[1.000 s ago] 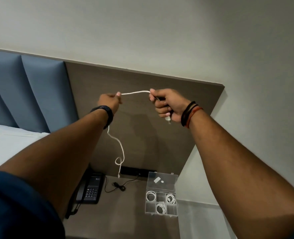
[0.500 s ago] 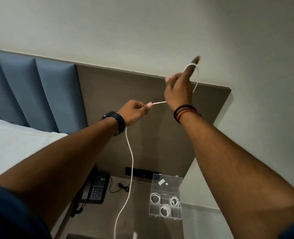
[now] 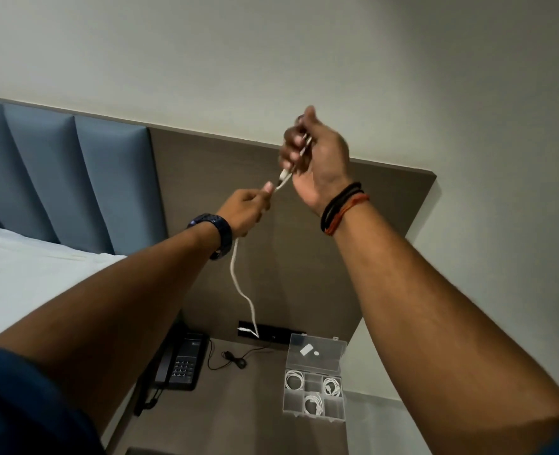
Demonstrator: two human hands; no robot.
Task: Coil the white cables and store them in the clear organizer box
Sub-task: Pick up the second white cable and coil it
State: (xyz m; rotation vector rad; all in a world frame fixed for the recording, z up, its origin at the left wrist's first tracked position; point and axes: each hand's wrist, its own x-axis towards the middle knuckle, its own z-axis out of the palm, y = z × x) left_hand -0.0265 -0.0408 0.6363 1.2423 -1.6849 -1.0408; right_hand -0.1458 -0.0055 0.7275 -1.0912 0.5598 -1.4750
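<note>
I hold a white cable (image 3: 235,274) up in the air with both hands. My right hand (image 3: 317,159) is raised highest and closed around the cable's upper part, its plug end poking out near the palm. My left hand (image 3: 247,208), just below and to the left, pinches the cable, which runs taut between the hands. The rest hangs down from my left hand, its free end dangling near the wall socket strip (image 3: 271,331). The clear organizer box (image 3: 314,382) lies open on the nightstand below, with three coiled white cables (image 3: 294,379) in separate compartments.
A black desk phone (image 3: 181,364) and a thin black cord (image 3: 230,357) lie on the brown nightstand (image 3: 238,415). A white bed (image 3: 25,284) and blue padded headboard (image 3: 58,178) stand at the left. A wooden panel backs the nightstand.
My right hand has turned and dropped from its raised, finger-out pose, closing on the cable. The hanging tail has been drawn upward, so its end now swings near the socket strip.
</note>
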